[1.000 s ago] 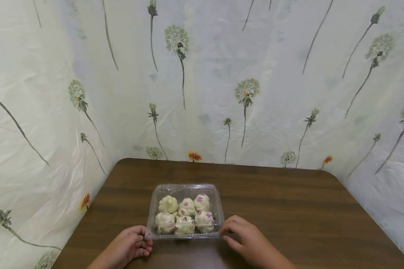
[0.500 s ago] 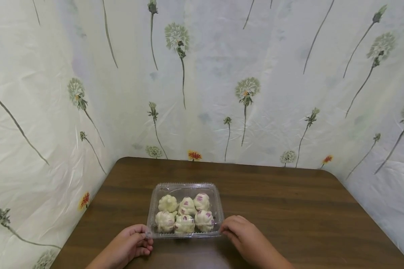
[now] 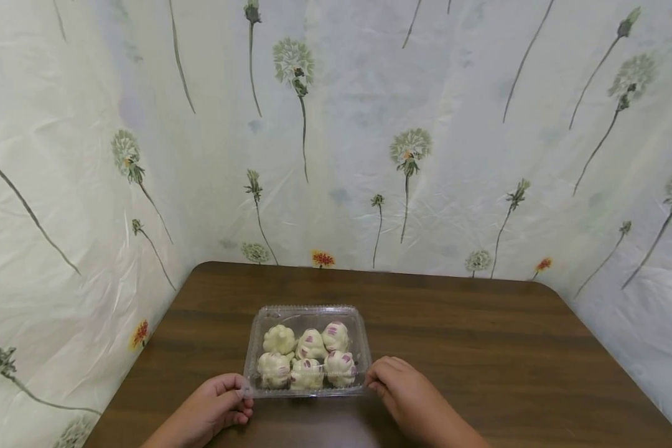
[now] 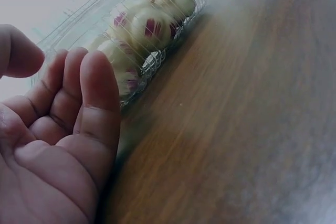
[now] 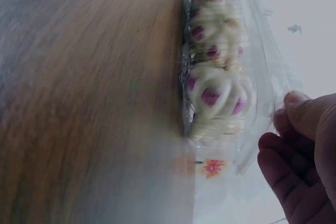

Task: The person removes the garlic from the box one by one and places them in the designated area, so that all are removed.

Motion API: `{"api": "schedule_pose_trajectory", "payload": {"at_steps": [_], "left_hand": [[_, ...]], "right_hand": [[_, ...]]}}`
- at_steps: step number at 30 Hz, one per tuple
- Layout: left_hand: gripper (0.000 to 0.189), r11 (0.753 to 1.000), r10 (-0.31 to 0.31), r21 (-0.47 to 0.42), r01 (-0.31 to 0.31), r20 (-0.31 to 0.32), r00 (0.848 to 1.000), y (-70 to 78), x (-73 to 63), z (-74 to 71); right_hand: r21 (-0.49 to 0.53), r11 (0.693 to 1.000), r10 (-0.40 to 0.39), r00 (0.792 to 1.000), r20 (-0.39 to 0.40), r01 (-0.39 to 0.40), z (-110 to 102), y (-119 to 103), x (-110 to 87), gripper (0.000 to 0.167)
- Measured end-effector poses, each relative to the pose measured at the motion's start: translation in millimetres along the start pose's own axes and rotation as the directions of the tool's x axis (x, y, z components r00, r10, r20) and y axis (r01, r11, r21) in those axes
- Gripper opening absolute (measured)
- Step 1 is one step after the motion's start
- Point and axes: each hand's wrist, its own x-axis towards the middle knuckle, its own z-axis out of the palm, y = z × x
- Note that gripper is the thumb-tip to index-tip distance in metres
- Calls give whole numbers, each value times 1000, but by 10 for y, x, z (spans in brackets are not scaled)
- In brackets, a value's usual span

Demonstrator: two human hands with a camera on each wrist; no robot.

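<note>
A clear plastic clamshell container (image 3: 305, 314) rests on the brown table in the head view, its lid down over the contents. Through the plastic show several whitish garlic bulbs (image 3: 307, 374) with purple patches. At the near left corner, my left hand (image 3: 215, 404) pinches the rim between thumb and index finger; its other fingers (image 4: 100, 85) curl below the rim. My right hand (image 3: 406, 395) pinches the near right corner, and in the right wrist view its thumb (image 5: 299, 109) lies against the clear edge. Part of the left grip is hidden in the left wrist view.
The dark wood-grain table (image 3: 465, 348) extends to the right of the container and behind it. A pale curtain (image 3: 336, 155) printed with dandelions hangs along the back and both sides.
My right thumb has moved up to the near right corner and now pinches it with the fingers. The left hand and the container stay nearly in place.
</note>
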Motion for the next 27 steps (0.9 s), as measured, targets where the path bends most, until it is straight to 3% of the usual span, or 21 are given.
{"api": "schedule_pose_trajectory", "payload": {"at_steps": [9, 13, 16, 18, 22, 27], "left_hand": [[17, 999, 38, 5, -38, 30, 999, -64, 19, -40], [10, 990, 66, 126, -63, -24, 998, -48, 28, -20], [25, 970, 83, 237, -62, -80, 993, -22, 34, 6], [28, 963, 82, 266, -50, -110, 991, -6, 38, 23], [15, 982, 31, 189, -4, -143, 989, 12, 42, 49], [19, 994, -22, 102, 35, -127, 992, 25, 35, 53]], "right_hand": [[16, 1000, 8, 999, 32, -9, -6, 14, -8, 14], [25, 1000, 15, 999, 40, -16, -5, 8, -10, 14], [28, 999, 16, 999, 39, -17, -5, 3, -3, 22], [30, 999, 20, 999, 38, -21, -5, 4, 1, 23], [36, 998, 39, 998, 48, -41, -7, 2, -2, 21], [66, 995, 67, 996, 53, -71, -21, -12, -1, 19]]}}
